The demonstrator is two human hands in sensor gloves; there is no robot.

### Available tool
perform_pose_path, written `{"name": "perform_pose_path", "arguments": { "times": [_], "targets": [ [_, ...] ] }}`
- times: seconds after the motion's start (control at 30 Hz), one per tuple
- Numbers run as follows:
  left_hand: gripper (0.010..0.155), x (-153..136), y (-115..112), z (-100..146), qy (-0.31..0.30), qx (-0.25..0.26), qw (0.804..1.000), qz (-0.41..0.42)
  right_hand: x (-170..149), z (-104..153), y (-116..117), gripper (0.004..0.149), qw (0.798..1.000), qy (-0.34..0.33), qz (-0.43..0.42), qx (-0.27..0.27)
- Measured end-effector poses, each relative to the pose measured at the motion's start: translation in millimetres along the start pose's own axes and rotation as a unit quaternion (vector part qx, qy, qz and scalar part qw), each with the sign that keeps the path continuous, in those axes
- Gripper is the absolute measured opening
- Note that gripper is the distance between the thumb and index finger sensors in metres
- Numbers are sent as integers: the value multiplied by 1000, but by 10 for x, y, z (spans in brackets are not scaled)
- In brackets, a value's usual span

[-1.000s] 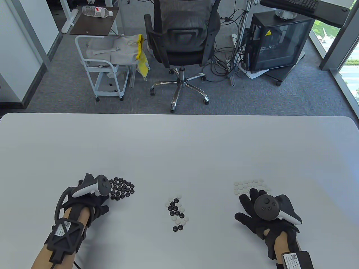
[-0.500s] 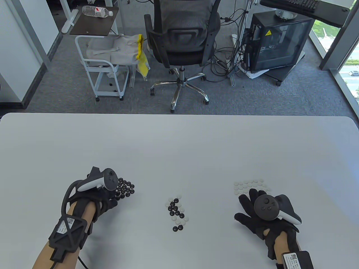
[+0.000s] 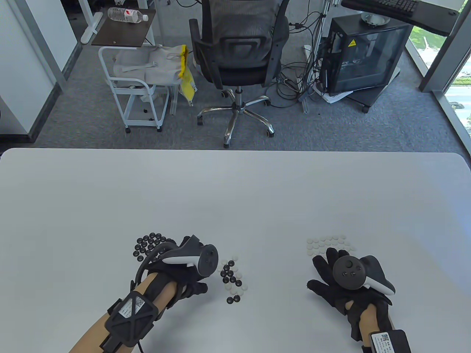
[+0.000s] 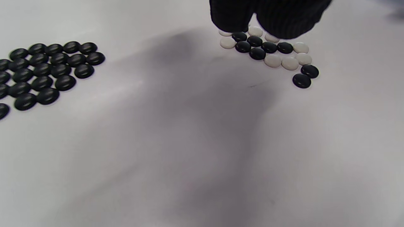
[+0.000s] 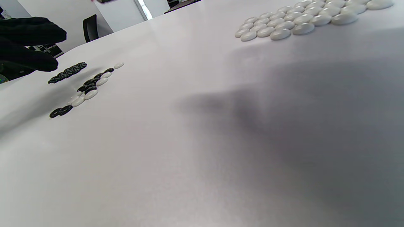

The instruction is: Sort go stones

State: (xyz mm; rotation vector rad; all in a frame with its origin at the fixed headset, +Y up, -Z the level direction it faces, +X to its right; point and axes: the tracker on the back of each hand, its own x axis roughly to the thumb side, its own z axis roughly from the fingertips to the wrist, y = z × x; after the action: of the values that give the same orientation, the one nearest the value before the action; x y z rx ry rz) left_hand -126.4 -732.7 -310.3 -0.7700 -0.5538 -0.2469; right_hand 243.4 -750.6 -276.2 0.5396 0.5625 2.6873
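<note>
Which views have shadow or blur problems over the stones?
Left wrist view: a broad soft shadow crosses the table but misses the black pile; the left hand partly covers the mixed pile. Right wrist view: a dark shadow stops just short of the white pile. Table view: sharp, evenly lit.

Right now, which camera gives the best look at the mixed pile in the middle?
The left wrist view: the mixed pile is close and sharp, fingertips covering its far edge. Table view shows it small; right wrist view, distant and low.
</note>
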Motion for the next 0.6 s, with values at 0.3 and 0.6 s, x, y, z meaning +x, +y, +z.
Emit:
{"name": "perform_pose_path", "arguments": {
  "times": [0.3,0.6],
  "targets": [
    [70,161,-22,-367,0,-25,999,-21,7,2,4,80,1000,-4,2,-1],
    [67,126,-115,-369,-7,-33,999,-24,5,8,4,80,1000,-6,2,-3]
  ]
}}
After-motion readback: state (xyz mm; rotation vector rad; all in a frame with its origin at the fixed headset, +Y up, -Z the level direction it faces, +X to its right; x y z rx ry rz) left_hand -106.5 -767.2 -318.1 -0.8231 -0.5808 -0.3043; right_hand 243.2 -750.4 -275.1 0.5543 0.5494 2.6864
